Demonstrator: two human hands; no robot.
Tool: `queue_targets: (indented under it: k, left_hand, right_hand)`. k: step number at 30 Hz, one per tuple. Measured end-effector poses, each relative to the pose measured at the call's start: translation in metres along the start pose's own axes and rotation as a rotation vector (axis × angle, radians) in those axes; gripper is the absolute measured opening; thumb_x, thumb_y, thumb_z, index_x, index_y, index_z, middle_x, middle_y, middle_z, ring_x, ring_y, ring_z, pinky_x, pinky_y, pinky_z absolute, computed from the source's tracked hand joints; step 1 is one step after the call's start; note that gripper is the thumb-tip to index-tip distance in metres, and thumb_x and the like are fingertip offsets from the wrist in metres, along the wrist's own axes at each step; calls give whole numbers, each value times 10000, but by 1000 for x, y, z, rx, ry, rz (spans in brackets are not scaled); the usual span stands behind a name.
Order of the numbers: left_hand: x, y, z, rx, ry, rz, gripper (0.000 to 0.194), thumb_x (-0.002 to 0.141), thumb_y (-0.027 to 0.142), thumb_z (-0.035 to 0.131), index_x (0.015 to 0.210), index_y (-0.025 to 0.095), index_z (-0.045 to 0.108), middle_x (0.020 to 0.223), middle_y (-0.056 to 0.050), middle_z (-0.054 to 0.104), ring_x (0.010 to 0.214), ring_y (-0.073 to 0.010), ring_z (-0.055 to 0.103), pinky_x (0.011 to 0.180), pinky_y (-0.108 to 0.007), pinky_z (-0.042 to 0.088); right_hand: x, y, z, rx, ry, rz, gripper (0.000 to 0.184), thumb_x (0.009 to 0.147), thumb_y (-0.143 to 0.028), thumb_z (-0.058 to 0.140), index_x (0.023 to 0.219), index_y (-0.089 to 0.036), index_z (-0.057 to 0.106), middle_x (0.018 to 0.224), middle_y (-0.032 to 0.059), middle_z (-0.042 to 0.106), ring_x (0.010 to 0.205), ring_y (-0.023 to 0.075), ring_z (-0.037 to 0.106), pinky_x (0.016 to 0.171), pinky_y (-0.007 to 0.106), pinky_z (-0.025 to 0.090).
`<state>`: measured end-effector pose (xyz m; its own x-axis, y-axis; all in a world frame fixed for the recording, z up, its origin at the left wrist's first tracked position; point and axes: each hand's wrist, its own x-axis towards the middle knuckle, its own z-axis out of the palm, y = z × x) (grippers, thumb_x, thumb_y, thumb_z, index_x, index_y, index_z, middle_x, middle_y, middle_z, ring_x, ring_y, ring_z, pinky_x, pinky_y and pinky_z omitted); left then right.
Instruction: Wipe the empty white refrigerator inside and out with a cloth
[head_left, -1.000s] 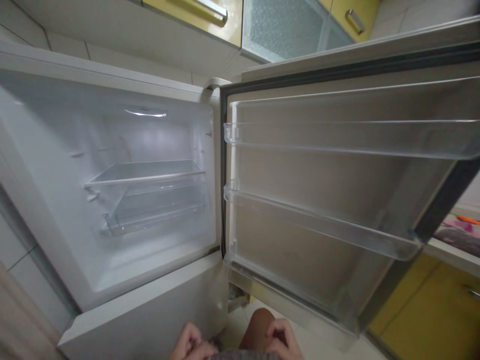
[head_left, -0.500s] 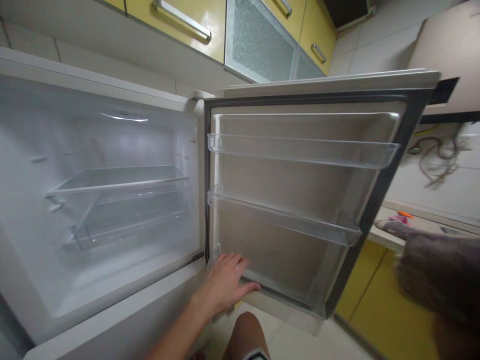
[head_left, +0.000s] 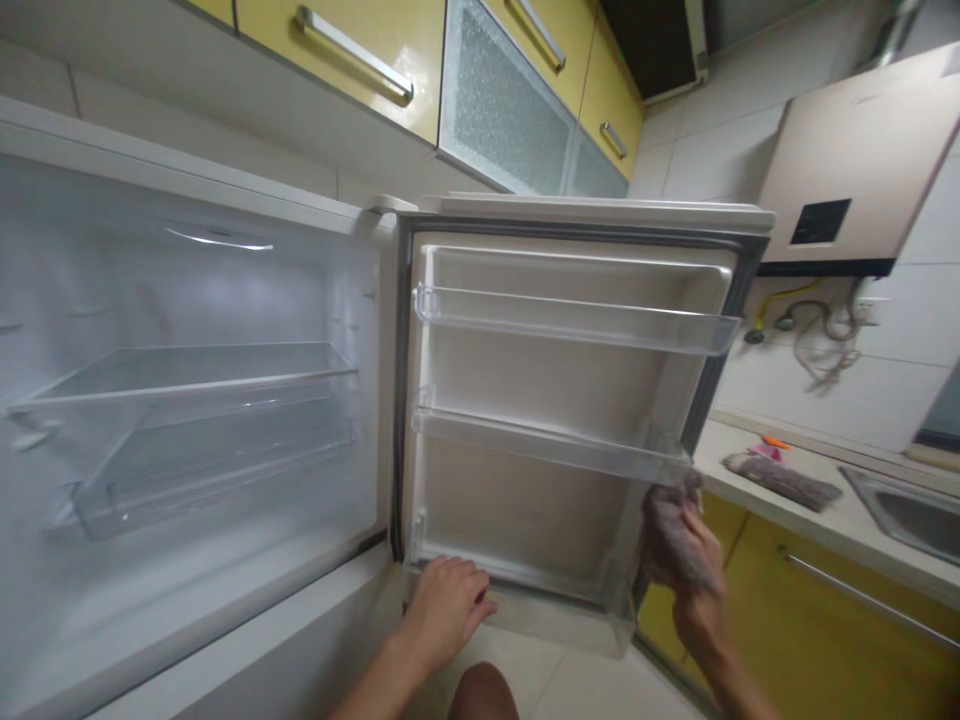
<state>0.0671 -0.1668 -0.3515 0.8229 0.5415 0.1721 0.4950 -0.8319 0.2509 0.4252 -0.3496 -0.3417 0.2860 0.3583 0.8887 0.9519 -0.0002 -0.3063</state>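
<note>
An empty fridge compartment (head_left: 187, 420) stands open on the left, with its door (head_left: 555, 400) swung out to the right. My left hand (head_left: 444, 600) rests on the bottom edge of the door, fingers curled over the lowest door bin. A grey cloth (head_left: 671, 535) is bunched in my right hand (head_left: 694, 590), pressed against the door's lower right edge just under the middle door shelf (head_left: 540, 445). The upper door shelf (head_left: 577, 320) is bare.
A clear shelf and drawer (head_left: 202, 440) sit inside the fridge. Yellow wall cabinets (head_left: 360, 50) hang above. To the right runs a counter (head_left: 825, 520) with another cloth (head_left: 780, 480) and a steel sink (head_left: 907, 515). My knee (head_left: 484, 695) shows below.
The view has shifted right and back. My left hand stays low on the door, while my right hand has brought the grey cloth in from the right to the door's edge.
</note>
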Motion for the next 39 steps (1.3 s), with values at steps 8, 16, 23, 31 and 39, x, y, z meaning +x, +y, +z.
queue_targets:
  k: [8, 16, 23, 31, 39]
  left_hand:
    - [3, -4, -3, -4, -46, 14, 254, 1005, 482, 748, 983, 233, 796, 1076, -63, 843, 1083, -332, 786, 903, -406, 557]
    - [3, -3, 9, -30, -4, -40, 289, 1001, 527, 744, 999, 252, 832, 1068, -59, 853, 1077, -316, 794, 923, -392, 557]
    - [-6, -6, 12, -55, 20, -59, 249, 975, 489, 796, 1017, 246, 827, 1080, -51, 849, 1112, -301, 778, 1024, -419, 525]
    - [-10, -7, 9, -65, 55, -41, 265, 971, 509, 804, 1014, 248, 789, 1086, -27, 842, 1115, -280, 766, 991, -401, 506]
    - [-7, -4, 8, -75, 62, -31, 242, 999, 480, 770, 1008, 237, 778, 1076, -49, 835, 1105, -302, 763, 997, -419, 502]
  right_hand:
    - [0, -79, 47, -432, -438, -376, 129, 919, -232, 660, 982, -230, 772, 1149, 107, 763, 1006, 285, 729, 882, 405, 597]
    - [85, -185, 177, -163, -202, -585, 280, 1034, -245, 628, 1292, -176, 713, 1199, 156, 750, 1136, 288, 699, 994, 389, 558]
    - [77, -220, 234, -69, -747, -900, 229, 1008, -348, 726, 1140, -162, 742, 1207, 157, 709, 1197, 295, 624, 1056, 430, 507]
    - [14, -159, 225, -14, -1079, -1238, 172, 1033, -327, 707, 895, -234, 748, 980, 38, 743, 968, 207, 644, 899, 351, 520]
    - [35, -65, 107, -77, -1060, -1286, 220, 1040, -131, 604, 876, -250, 689, 847, 7, 707, 869, 193, 637, 805, 368, 495]
